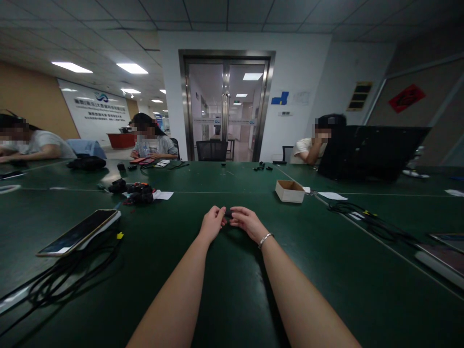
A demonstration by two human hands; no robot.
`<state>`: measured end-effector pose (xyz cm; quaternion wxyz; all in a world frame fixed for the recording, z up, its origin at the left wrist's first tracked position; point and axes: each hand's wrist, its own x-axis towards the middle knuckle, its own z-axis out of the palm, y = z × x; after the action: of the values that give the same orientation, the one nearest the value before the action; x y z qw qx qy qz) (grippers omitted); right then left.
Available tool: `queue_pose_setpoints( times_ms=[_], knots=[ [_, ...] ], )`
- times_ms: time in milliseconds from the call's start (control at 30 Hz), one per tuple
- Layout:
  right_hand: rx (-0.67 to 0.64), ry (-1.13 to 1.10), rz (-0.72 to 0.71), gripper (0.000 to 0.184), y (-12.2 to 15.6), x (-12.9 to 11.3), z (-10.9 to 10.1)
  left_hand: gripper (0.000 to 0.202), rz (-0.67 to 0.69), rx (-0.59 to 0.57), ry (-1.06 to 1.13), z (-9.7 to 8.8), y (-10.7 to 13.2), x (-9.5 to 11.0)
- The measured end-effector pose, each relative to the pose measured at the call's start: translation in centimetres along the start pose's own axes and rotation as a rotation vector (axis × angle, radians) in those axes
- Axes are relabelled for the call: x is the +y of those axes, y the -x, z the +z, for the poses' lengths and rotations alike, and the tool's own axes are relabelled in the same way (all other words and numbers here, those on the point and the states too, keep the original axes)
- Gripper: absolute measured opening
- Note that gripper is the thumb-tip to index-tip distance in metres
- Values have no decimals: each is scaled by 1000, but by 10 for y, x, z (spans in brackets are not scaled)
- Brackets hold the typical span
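My left hand (pixel 212 222) and my right hand (pixel 246 222) meet over the dark green table (pixel 232 290), just ahead of me. Both pinch a small black part (pixel 228 213) between their fingertips, one hand on each side. The part is too small and dark to name. A silver bracelet circles my right wrist. Both forearms stretch forward from the bottom of the view and rest near the tabletop.
A small open cardboard box (pixel 289 191) stands ahead to the right. A phone (pixel 78 232) with black cables lies at left, beyond it a heap of black and red parts (pixel 136 192). Cables and tablets lie at right. Three people sit at the far side, one behind a laptop (pixel 369 152).
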<state>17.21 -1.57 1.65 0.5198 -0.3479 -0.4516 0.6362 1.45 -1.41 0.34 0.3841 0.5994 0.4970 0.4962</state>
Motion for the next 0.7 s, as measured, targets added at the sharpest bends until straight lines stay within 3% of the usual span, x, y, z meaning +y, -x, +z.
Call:
queue_pose_setpoints(
  times_ms=[200, 433, 700],
  knots=[
    [-24, 23, 22, 22, 1, -2, 1, 43, -24, 50, -124, -2, 0, -1],
    [36, -5, 25, 11, 0, -2, 3, 19, 77, 13, 63, -4, 1, 7],
    [23, 1, 34, 17, -2, 0, 0, 18, 5, -14, 119, -5, -1, 9]
  ],
)
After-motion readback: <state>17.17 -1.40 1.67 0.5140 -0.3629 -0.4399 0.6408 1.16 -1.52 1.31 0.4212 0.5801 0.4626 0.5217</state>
